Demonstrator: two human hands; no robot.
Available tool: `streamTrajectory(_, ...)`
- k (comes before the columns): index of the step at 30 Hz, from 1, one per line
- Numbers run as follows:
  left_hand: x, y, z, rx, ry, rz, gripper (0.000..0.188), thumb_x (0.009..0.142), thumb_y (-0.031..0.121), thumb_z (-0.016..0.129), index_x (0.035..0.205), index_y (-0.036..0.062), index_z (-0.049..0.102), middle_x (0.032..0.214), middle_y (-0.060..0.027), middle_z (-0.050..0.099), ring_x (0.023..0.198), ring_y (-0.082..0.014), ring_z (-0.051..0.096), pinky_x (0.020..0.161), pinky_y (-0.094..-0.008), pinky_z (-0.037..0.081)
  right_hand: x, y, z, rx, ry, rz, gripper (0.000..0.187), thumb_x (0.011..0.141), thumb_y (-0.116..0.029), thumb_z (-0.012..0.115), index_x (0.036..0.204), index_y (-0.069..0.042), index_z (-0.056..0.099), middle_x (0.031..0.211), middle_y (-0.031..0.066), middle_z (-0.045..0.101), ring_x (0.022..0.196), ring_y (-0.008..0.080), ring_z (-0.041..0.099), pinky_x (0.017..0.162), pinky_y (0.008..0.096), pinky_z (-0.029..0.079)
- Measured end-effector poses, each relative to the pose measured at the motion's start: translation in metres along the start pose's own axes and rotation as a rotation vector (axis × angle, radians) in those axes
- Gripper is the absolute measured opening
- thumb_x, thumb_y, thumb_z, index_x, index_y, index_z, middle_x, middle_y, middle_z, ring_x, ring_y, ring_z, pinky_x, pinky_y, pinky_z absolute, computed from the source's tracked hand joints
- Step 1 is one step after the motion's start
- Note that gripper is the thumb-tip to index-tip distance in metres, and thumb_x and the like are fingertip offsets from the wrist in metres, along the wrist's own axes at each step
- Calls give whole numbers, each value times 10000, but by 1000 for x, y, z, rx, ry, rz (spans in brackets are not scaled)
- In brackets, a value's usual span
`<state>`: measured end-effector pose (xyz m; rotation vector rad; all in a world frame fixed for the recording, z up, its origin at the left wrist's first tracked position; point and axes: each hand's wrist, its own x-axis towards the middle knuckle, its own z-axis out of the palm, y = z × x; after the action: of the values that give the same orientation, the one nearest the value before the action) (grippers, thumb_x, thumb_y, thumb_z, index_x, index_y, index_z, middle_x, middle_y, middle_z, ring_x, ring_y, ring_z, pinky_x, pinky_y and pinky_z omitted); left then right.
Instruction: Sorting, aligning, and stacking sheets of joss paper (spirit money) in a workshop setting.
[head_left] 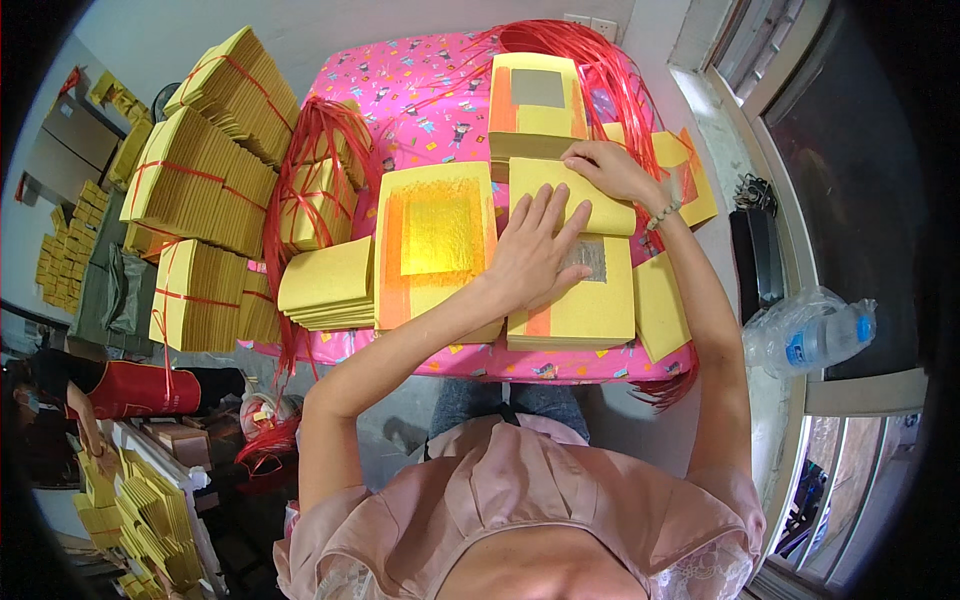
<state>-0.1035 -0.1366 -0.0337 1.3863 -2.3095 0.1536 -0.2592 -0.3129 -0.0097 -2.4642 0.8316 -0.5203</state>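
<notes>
A sheet of yellow paper (535, 185) lies folded over on a stack of yellow joss paper (575, 318) right in front of me. My left hand (535, 250) rests flat on the fold, fingers spread. At the folded sheet's far right edge, my right hand (612, 172) bends its fingers together on the paper; their undersides are hidden. Part of a silver patch (592, 262) shows below the fold. To the left stands a stack with a gold foil square (437, 235) on orange. Behind is another stack with a silver square (538, 87).
Folded paper (325, 285) lies at the left of the pink patterned table (430, 75). Tall bundles (200, 180) with red ties stand farther left. Red strands (325, 140) hang over the table. A plastic bottle (825, 335) is at right. Another person's hand (92, 435) reaches toward paper stacks lower left.
</notes>
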Motion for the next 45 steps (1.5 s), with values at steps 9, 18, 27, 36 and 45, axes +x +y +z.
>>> streamTrajectory(9,1,0,2,-22,-17,-15,793,870,522,572,1456,49,324,1448,-261,349,1343,-443,311,1104,-537,243,2,4,6,17,3,-8,250,916,-206,584,1029,3,660,969,165,690,904,304,661,815,387,510)
streamTrajectory(18,-3,-1,7,-66,-24,-6,763,885,517,551,1443,40,343,1451,-263,349,1355,-454,295,1114,-549,229,-2,2,8,18,-1,-7,236,905,-185,611,1034,6,660,969,165,690,895,280,665,803,367,516)
streamTrajectory(27,-3,-4,6,-85,-110,-25,734,919,544,490,1453,63,340,1489,-242,307,1382,-472,249,1121,-568,219,-2,1,11,8,28,-14,219,930,-155,590,1050,23,635,957,138,677,861,242,647,788,340,504)
streamTrajectory(36,-1,-2,9,-121,-179,-13,816,903,602,423,1468,22,321,1522,-247,265,1406,-499,178,1141,-573,176,-96,-52,9,-269,126,-15,487,975,-304,512,1389,-53,453,1415,159,467,1362,318,377,1134,452,263)
streamTrajectory(45,-6,-8,10,-90,-179,1,845,887,604,444,1482,23,296,1534,-252,238,1433,-469,142,1158,-546,160,-145,-76,28,-372,-88,59,683,991,-448,407,1530,-86,193,1584,144,192,1479,313,107,1181,511,33)
